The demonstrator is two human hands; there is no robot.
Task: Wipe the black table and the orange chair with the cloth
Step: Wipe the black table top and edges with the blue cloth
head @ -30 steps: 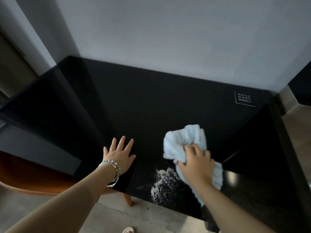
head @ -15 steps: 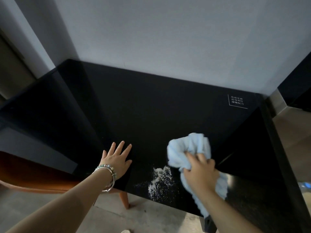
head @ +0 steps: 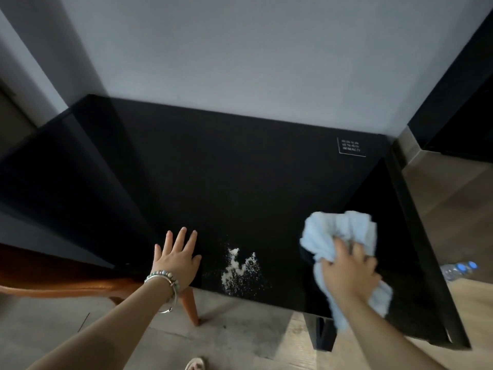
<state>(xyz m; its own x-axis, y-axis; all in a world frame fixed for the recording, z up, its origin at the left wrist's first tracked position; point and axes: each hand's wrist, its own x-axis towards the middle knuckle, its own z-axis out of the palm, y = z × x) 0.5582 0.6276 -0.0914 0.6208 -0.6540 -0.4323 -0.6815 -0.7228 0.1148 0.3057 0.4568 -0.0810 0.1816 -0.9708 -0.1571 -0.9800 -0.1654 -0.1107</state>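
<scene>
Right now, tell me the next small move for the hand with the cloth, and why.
Probably sweep the right hand, which grips the light blue cloth, leftward over the white powder. The powder lies unwiped on the black table near its front edge, between both hands, and the left hand rests flat beyond it.
</scene>
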